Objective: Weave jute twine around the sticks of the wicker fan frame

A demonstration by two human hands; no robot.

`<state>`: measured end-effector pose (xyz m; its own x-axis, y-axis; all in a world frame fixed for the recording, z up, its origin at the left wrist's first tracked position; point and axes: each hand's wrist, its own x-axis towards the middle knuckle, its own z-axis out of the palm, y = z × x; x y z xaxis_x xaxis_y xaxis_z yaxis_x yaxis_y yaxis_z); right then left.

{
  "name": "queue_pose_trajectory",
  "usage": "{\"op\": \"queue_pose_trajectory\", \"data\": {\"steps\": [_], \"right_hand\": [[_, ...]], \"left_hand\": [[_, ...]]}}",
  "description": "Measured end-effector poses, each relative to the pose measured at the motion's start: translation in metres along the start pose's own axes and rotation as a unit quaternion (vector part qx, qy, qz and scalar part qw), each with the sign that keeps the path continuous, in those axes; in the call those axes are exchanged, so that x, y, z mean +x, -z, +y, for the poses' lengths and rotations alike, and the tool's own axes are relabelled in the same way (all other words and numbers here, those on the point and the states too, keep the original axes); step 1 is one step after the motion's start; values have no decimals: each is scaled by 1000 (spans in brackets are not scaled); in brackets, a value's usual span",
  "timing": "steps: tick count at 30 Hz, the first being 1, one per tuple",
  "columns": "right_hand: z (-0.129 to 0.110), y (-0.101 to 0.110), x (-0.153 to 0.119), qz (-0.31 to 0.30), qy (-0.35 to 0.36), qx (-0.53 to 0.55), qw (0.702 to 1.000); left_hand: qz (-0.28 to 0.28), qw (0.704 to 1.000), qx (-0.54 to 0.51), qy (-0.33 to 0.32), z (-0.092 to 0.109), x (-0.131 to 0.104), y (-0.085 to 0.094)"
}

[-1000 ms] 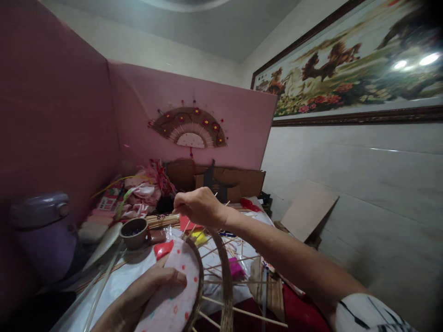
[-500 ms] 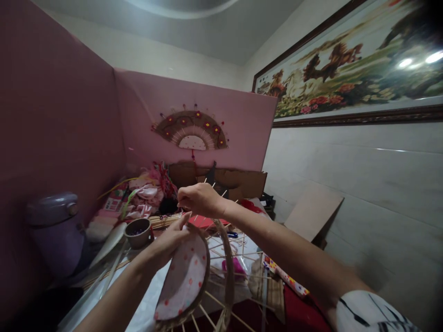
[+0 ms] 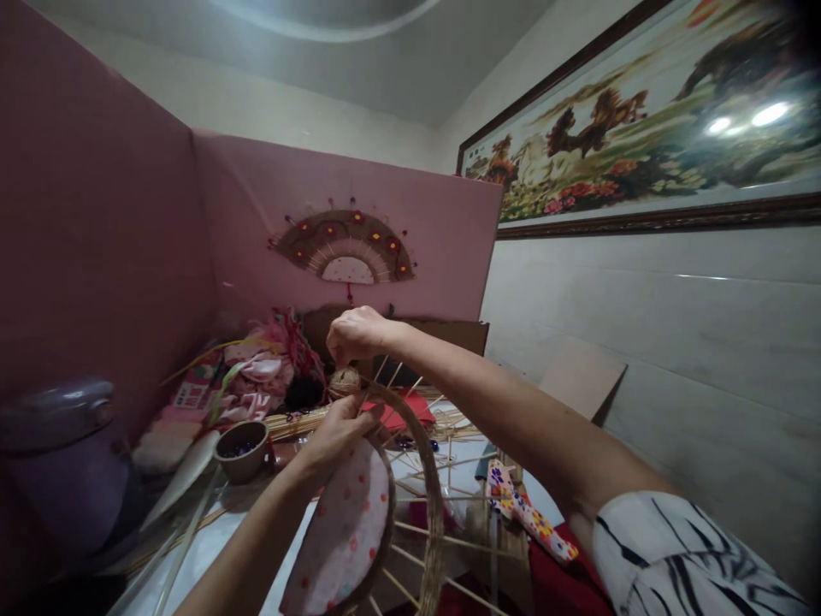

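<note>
My left hand [image 3: 343, 432] is closed on the upper end of a fan frame, made of thin bamboo sticks [image 3: 410, 558] spreading from a half-round white panel [image 3: 351, 535] with red dots. A band of brown twine [image 3: 434, 496] is woven across the sticks in an arc. Above the frame's top end, my right hand [image 3: 359, 332] is closed with its fingers bent down; whatever it pinches is too small or hidden to make out. Just beyond my left hand lies a ball of twine [image 3: 345, 382].
A bowl of dark beads [image 3: 242, 453] stands left of my left forearm, near a purple container [image 3: 61, 462]. Pink fabrics [image 3: 260, 368] and black yarn [image 3: 304, 392] are piled behind. Flower-patterned material [image 3: 529, 518] lies right. A finished fan [image 3: 350, 248] hangs on the pink board.
My right hand has risen away from my left hand. The fan frame has turned slightly and its twine band shows more. The ball of twine has come into view, and the camera has shifted.
</note>
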<state>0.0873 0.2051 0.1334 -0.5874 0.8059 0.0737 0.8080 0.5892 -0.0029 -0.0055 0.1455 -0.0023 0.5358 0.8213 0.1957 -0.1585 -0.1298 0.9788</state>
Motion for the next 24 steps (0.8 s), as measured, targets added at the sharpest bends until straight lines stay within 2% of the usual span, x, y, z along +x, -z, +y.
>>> {"op": "queue_pose_trajectory", "data": {"steps": [2, 5, 8, 13, 18, 21, 24], "right_hand": [[15, 5, 4, -63, -15, 44, 997], [43, 7, 2, -160, -35, 140, 977], [69, -2, -12, -194, -48, 243, 949], [94, -41, -48, -177, -60, 381, 905], [91, -82, -83, -132, -58, 465, 874], [86, -92, -99, -105, -61, 494, 861], [85, -92, -112, -65, -62, 511, 855]], "left_hand": [[-28, 1000, 2, -5, 2, -4, -2], [-80, 997, 1, -15, 8, -12, -7], [-103, 994, -7, -23, 13, -17, -11], [-77, 996, -20, -44, 12, -17, -9], [-39, 998, -46, -34, 1, -17, -6], [-56, 997, -55, -25, -4, -17, -5], [-66, 996, -46, -33, -6, -16, -4]]}}
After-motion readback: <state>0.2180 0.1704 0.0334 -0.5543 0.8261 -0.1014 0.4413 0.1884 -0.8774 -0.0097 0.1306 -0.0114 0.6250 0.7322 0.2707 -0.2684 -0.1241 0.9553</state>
